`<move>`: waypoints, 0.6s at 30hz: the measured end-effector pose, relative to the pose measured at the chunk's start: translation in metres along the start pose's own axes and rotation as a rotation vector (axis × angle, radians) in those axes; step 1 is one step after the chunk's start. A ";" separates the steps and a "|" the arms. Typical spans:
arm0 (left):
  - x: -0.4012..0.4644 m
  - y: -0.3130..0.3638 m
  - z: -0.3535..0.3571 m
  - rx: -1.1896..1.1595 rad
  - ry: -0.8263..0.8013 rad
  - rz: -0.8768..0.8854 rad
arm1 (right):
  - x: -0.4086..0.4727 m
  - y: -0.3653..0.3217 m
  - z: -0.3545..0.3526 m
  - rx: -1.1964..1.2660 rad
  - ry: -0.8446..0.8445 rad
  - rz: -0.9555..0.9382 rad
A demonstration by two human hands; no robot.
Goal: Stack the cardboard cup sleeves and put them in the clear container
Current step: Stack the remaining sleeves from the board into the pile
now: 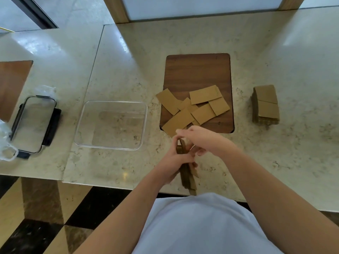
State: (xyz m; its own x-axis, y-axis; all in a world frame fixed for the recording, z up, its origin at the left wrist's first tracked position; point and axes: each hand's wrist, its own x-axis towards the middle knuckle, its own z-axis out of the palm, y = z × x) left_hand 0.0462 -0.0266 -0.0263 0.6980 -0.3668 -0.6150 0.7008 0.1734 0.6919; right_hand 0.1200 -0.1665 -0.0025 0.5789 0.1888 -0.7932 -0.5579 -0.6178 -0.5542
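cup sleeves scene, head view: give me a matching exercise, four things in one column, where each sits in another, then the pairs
Things:
1. clear container
2. loose sleeves
3. tidy sleeve pile
4. sleeve stack

Places:
A. on the wooden board
B. between both hands, left hand, right hand
C. far right on the counter
D. left of the board, empty

Pairs: 1-D, 2-A, 3-C, 4-B

Clear container lies left of the board bearing loose sleeves; stacked sleeves lie right; lid far left.
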 end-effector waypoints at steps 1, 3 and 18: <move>0.003 0.005 -0.004 -0.081 0.059 -0.007 | 0.006 -0.003 -0.005 0.053 0.020 0.011; 0.008 0.011 -0.012 -0.265 0.147 -0.029 | 0.022 -0.003 -0.011 -0.036 0.208 -0.053; -0.031 -0.037 -0.024 -0.600 -0.104 -0.262 | 0.078 -0.031 -0.022 -0.893 0.349 -0.445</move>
State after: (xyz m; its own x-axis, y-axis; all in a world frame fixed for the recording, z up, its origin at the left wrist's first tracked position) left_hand 0.0021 0.0002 -0.0418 0.4966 -0.5470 -0.6739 0.8267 0.5345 0.1754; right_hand 0.1957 -0.1495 -0.0417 0.8417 0.3943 -0.3689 0.3047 -0.9109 -0.2784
